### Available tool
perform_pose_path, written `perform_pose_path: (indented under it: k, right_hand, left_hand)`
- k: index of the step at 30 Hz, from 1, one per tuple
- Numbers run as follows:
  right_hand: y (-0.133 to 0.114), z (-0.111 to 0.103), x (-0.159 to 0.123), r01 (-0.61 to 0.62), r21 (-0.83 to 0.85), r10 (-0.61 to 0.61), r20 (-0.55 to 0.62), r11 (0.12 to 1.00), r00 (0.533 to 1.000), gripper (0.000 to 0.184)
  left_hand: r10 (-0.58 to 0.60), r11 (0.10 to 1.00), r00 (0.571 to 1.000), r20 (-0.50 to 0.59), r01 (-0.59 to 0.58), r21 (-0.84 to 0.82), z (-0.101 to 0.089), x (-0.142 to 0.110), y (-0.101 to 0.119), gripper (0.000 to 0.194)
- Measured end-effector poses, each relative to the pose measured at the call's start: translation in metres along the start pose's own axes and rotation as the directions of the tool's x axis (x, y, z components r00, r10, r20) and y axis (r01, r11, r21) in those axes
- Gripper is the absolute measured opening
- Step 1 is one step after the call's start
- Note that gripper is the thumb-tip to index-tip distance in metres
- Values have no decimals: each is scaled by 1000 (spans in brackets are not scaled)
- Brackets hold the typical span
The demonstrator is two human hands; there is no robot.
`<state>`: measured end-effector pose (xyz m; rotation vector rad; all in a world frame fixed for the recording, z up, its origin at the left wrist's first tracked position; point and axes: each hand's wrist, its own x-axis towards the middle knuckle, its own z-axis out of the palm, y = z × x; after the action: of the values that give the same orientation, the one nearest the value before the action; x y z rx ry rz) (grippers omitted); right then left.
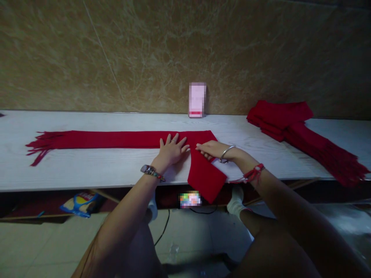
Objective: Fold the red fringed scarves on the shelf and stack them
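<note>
A long red scarf (pixel 116 139) lies across the white table, its fringe at the left end. On the right the cloth turns toward me, and a flap hangs over the front edge. My left hand (pixel 172 150) rests flat on the scarf with fingers spread. Just beside it, my right hand (pixel 210 148) has its fingers closed in a pinch at the turned part of the cloth. The fingertips of that hand are partly hidden, but red cloth shows right under them.
More folded red scarves (pixel 284 119) lie at the right, fringe toward the front edge. A blurred pink phone-like object (pixel 197 99) leans on the marbled wall behind the white table (pixel 87 170). Below are a blue-and-yellow snack bag (pixel 81 204) and a cable (pixel 164 229).
</note>
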<state>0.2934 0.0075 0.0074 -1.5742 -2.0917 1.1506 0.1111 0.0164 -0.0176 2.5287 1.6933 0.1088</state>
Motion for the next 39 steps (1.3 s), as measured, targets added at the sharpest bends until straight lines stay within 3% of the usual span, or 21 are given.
perform_pose_path:
  k: [3, 5, 7, 9, 11, 14, 17, 19, 21, 26, 30, 33, 36, 39]
  right_hand:
    - [13, -2, -8, -1, 253, 4, -15, 968, 1000, 31]
    - [23, -5, -16, 73, 291, -75, -4, 954, 997, 25]
    - [30, -4, -23, 154, 296, -157, -14, 943, 987, 30]
    - [33, -1, -26, 237, 269, -221, -89, 933, 971, 35]
    - [34, 2, -27, 326, 186, -291, -192, 927, 937, 36]
    - [35, -2, -24, 418, -79, -419, -327, 905, 847, 33]
    - [43, -12, -14, 352, -343, -479, -430, 871, 765, 37]
    - [53, -17, -4, 267, -419, -457, -462, 868, 760, 42]
    - [63, -19, 7, 223, -422, -416, -447, 879, 792, 48]
    - [77, -19, 25, 245, -337, -370, -383, 909, 846, 46]
    - [75, -26, 26, 265, -321, -384, -402, 909, 831, 33]
    - [73, -27, 27, 327, -352, -450, -362, 877, 816, 32]
    - [70, -21, 30, 343, -376, -468, -318, 861, 825, 28]
    - [67, -16, 34, 364, -400, -498, -312, 841, 809, 16]
  left_hand:
    - [-36, 999, 999, 16, 36, -16, 0, -2, -11, 50]
    - [-21, 999, 1000, 7, 21, -32, -1, -4, -12, 49]
    - [10, 998, 1000, -22, -11, -61, -2, -7, -10, 47]
    - [64, 989, 996, -64, -71, -126, -5, -9, -5, 44]
    - [120, 961, 986, -117, -145, -235, -9, -11, 2, 42]
    - [179, 899, 961, -212, -247, -361, -12, -15, 15, 43]
    - [289, 878, 924, -252, -361, -314, -10, -17, 23, 45]
    - [364, 870, 904, -226, -416, -266, -6, -16, 24, 40]
    - [386, 866, 900, -203, -429, -256, -2, -13, 20, 34]
    - [245, 887, 951, -187, -298, -354, -5, -7, 3, 42]
    - [119, 909, 993, -26, -119, -400, -17, -7, -4, 47]
    - [87, 917, 990, 107, -38, -396, -21, -9, -9, 47]
    - [52, 907, 993, 107, -2, -422, -18, -10, -13, 34]
    - [16, 808, 990, 140, 69, -585, -14, -12, -13, 29]
